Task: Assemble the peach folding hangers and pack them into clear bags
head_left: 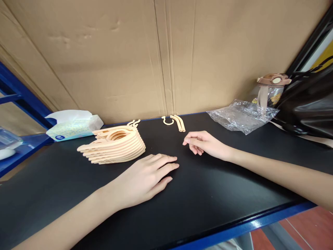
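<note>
My left hand (148,178) rests palm down on the black table, fingers spread and holding nothing. Just beyond it lies a neat stack of cream plastic folding hangers (117,147), with some of their hooks (134,123) poking out at the back. My right hand (204,142) hovers at or just over the tabletop, fingers loosely curled and thumb against the index finger. Nothing shows in its grasp. Behind that hand, near the back edge, are a loose cream hook (168,121) and a pair of slim curved hanger arms (179,123) lying side by side.
A tissue pack (75,126) sits at the back left. Crumpled clear plastic film (241,116) lies at the back right, by a drinking bottle (274,92) with a strap and a black bag (309,104). A cardboard wall (117,62) closes off the table's far side.
</note>
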